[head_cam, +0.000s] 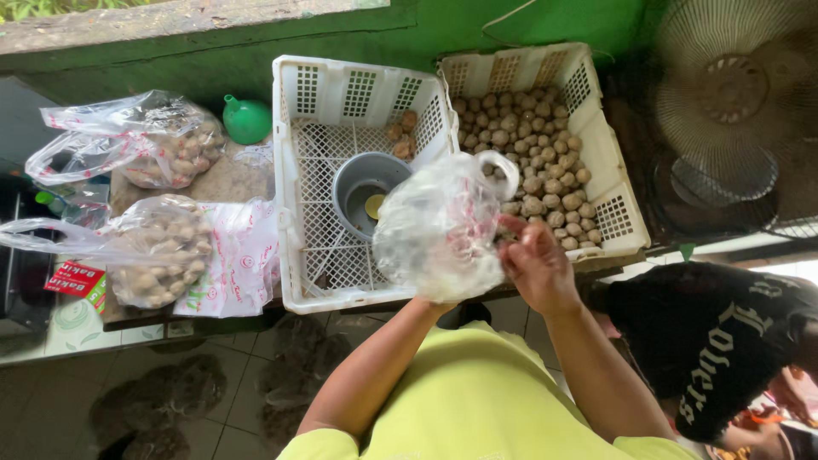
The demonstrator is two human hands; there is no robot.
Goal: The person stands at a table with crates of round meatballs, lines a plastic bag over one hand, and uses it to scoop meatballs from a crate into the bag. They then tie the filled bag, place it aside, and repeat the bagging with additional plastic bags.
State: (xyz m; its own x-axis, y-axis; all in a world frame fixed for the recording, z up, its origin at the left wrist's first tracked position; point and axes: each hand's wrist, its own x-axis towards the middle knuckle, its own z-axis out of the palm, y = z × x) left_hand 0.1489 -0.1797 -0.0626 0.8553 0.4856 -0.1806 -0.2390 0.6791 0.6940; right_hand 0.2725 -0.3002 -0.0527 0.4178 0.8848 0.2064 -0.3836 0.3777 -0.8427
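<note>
- Right hand (535,266) pinches the clear plastic bag (439,230) at its right edge, centre frame.
- Left hand is hidden beneath the bag (grip unclear).
- The crate of small brown round produce (532,162) lies just upper right, nearest the right hand.

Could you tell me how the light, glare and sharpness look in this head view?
Head view: soft, even daylight with weak shadows; the clear plastic bag held by the left hand shows whitish sheen; the right hand is slightly soft; the fan bows at the wide-angle edge, and the right margin is washed out.
</note>
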